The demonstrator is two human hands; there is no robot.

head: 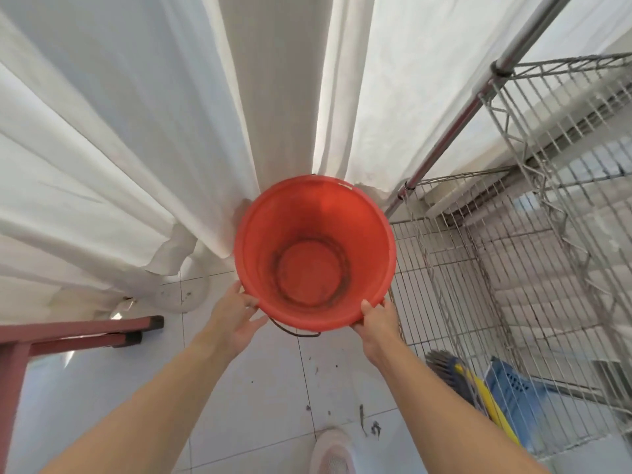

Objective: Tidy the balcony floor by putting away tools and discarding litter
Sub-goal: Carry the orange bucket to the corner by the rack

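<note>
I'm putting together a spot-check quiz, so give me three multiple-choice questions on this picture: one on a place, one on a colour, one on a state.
1. Where is the wire rack from the bucket? A. to its left B. inside it C. to its right
2. What colour is the bucket? A. blue B. red-orange C. green
3. What is in the bucket? A. nothing B. water C. clothes

Answers: C, the rack stands at the right of the view, beside the bucket; B, its wall and bottom are red-orange; A, its bare bottom shows, with only a dark grime ring.
</note>
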